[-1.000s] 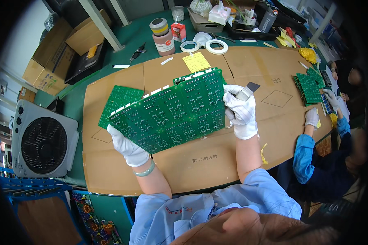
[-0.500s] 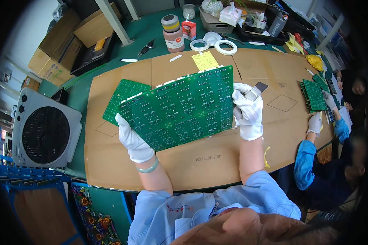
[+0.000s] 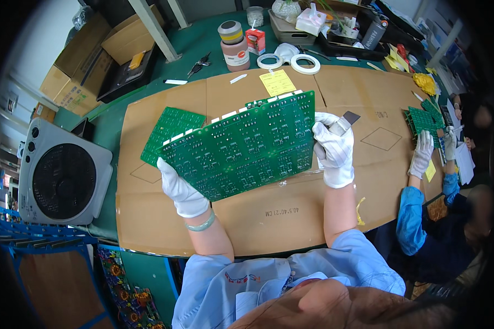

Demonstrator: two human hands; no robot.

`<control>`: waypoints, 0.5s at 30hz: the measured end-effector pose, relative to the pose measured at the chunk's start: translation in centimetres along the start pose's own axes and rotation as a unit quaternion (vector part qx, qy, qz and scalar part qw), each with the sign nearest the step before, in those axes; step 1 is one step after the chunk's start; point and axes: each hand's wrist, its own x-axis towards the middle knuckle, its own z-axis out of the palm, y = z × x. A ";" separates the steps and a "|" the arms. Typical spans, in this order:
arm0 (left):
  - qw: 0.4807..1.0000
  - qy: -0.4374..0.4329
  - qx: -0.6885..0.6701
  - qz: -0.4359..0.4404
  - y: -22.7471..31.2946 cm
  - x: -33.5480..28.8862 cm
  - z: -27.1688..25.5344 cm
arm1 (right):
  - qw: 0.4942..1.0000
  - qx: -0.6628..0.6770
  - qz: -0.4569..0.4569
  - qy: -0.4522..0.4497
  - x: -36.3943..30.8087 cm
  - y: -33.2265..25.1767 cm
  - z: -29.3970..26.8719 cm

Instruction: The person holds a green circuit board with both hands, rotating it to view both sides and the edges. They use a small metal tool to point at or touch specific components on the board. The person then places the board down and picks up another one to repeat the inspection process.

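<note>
Board (image 3: 241, 148) raised over cardboard (image 3: 280, 233), between two gloved hands.
Left hand (image 3: 184, 193) pinches its lower-left edge; right hand's (image 3: 335, 149) fingers close round one blade (image 3: 350, 117) beside its right edge, any grip there unclear. Cardboard lies open nearward and rightward; one second board (image 3: 168, 131) behind left, two tape rolls (image 3: 316, 66) at the far edge.
</note>
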 end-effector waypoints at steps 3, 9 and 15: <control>0.999 -0.044 0.005 -0.001 0.1 0.2 0.4 | 1.000 0.006 -0.004 -0.024 0.0 -0.1 -0.2; 0.996 0.074 0.030 -0.046 -0.1 0.8 2.2 | 0.997 0.062 -0.035 -0.026 -0.1 -0.1 0.4; 0.989 0.128 0.048 -0.060 -0.3 0.8 4.5 | 0.999 -0.011 -0.047 -0.003 -0.5 -0.6 0.3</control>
